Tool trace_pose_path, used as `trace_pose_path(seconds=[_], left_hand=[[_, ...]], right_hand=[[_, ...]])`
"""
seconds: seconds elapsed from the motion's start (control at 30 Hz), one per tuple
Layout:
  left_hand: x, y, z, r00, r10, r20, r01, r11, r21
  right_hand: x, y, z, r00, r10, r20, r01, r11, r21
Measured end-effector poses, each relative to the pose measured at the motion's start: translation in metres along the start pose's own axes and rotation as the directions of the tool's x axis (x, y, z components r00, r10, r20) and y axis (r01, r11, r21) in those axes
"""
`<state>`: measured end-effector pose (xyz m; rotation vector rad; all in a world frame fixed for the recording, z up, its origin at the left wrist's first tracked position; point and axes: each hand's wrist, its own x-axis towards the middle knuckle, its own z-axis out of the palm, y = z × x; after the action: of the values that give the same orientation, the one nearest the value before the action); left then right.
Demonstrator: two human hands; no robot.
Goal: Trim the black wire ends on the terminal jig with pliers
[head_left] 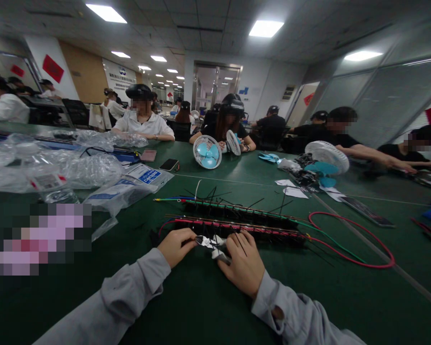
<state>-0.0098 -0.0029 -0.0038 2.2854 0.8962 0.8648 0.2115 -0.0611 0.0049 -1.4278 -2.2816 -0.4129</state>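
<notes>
1. Nearest point of work: the right hand [246,256] and left hand [177,246] meet over the tabletop [187,302] at the white-handled cutters [207,243].
2. Handling, as judged: the cutting end is best kept square and low on a single tail, clear of red insulation, with the left fingertips drawn off the blades before any squeeze.
3. Right grip: curled around the cutters, handles appearing partly spread. Left grip: thumb and forefinger nearly together at the tool's tip; whether they pinch anything cannot be told.
4. The near wire bundle [273,232], carrying red wires, lies crosswise just beyond the cutters.
5. Behind it lies the far wire bundle [237,210], with green wire; dark tails [282,203] project at uneven angles.
6. Further off, a blue-bladed fan [207,152] stands before a seated co-worker.
</notes>
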Motion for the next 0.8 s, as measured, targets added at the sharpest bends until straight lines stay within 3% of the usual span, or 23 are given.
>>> trace_pose_path(seconds=[0.27,0.8], left_hand=[[0.0002,-0.0007,0.0002,1.0,0.004,0.017,-0.003,1.0,-0.01],[-0.0004,0.0004,0.0014,1.0,0.014,0.013,-0.014,1.0,-0.005]], right_hand=[[-0.0037,0.0011,0.004,0.998,0.046,0.047,-0.049,0.998,0.047],[-0.0029,-0.002,0.0061,0.989,0.111,0.099,-0.107,0.993,-0.04]])
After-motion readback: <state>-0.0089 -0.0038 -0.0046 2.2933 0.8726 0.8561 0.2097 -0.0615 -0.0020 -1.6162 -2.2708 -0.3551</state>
